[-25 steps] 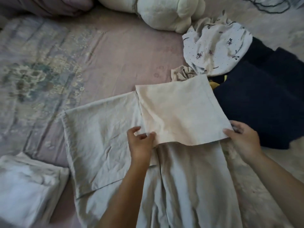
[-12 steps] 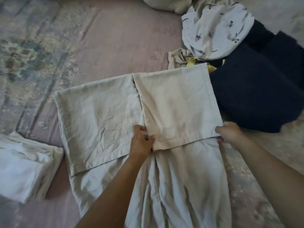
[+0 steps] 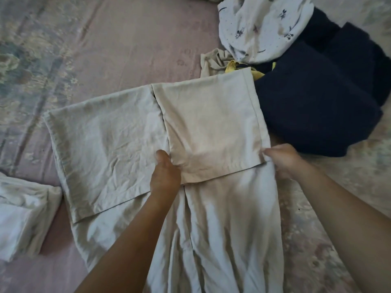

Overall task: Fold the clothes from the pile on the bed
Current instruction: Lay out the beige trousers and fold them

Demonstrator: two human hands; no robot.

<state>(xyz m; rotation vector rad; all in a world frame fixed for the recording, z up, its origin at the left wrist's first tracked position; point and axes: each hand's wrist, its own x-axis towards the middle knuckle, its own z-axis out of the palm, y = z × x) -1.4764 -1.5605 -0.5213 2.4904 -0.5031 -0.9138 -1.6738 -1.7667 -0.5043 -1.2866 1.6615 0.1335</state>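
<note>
Pinching the near corners of the folded-back right leg, we grip the beige trousers [image 3: 222, 218] spread flat on the bed [image 3: 131, 39]: our left hand [image 3: 166, 176] nips the inner corner at the centre seam, our right hand [image 3: 282, 160] the outer hem corner. Beside it the left leg lies folded back too. A folded white stack [image 3: 23, 216] sits at the left. Farther off, a navy garment [image 3: 317, 102] and a floral white cloth [image 3: 264, 28] make the pile.
</note>
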